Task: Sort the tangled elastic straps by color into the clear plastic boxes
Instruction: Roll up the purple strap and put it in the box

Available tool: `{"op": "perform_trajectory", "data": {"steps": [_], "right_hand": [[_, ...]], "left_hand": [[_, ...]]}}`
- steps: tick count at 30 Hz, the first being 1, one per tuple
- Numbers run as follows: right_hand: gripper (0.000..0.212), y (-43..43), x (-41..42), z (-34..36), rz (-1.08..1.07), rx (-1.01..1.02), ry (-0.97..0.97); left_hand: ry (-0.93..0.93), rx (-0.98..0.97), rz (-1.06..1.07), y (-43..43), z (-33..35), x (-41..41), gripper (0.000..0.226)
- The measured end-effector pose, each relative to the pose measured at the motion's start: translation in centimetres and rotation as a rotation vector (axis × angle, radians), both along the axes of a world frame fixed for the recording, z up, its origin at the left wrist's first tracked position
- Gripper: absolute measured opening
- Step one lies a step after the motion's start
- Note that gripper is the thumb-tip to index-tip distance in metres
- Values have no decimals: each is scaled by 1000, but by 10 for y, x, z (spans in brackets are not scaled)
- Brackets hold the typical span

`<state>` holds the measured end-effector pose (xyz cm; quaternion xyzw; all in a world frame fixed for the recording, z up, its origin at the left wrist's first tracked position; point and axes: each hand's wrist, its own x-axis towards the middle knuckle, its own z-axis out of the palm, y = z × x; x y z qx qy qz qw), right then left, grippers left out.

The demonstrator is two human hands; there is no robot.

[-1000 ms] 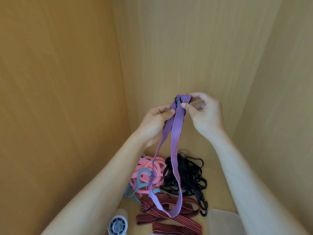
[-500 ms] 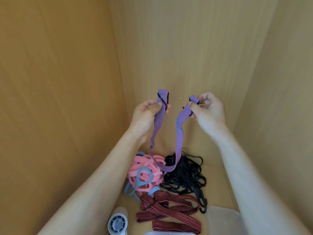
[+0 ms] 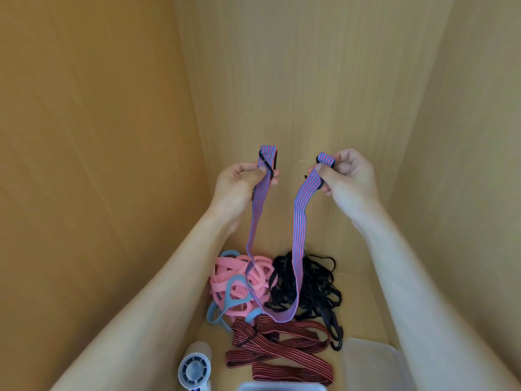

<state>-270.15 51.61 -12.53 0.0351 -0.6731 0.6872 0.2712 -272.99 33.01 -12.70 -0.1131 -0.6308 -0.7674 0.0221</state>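
1. Both hands are up in front of the wood panels [image 3: 310, 80]. Left hand [image 3: 239, 187] is closed on one end of the blue-and-red striped strap [image 3: 299, 221], pinching it just under a black buckle, with the folded tip sticking up above the thumb. Right hand [image 3: 349, 179] is closed on the other end, thumb and fingers clamped where the strap loops over.
2. So the strap hangs between the hands in a long U, and the bottom of the loop dangles down in front of the piles on the floor of the nook. Can't tell if it actually touches them or just hangs above.
3. Piles below: the black straps [image 3: 313, 283] are a messy tangle on the right, with a black plastic hook trailing out toward the camera.
4. Right beside it on the left, touching, is the pink pile [image 3: 225, 283], with a light blue strap [image 3: 222, 306] looped through and around its near side.
5. Closer to the camera lies the dark red striped strap [image 3: 276, 354], folded flat on itself.
6. One clear box [image 3: 372, 359] shows at the lower right and the rim of a second box [image 3: 282, 386] pokes in at the bottom edge.
7. Smallest thing: a little white fan [image 3: 194, 371] at the bottom left of the straps.
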Motion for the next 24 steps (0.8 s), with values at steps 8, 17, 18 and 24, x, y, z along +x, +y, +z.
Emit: {"op": "perform_trajectory", "data": {"steps": [8,17,18,24], "right_hand": [[21,10,2,7,121,-32,24],[8,11,5,12,301,-130,14],[12,11,3,11,264,-85,10],[27,6,3,14,274,-100,-33]], "left_hand": [[24,6,-17,0,2,-6,18],[19,18,-67,10,3,-7,17],[18,21,-72,10,4,-7,16],[11,19,-97,12,4,-5,16]]}}
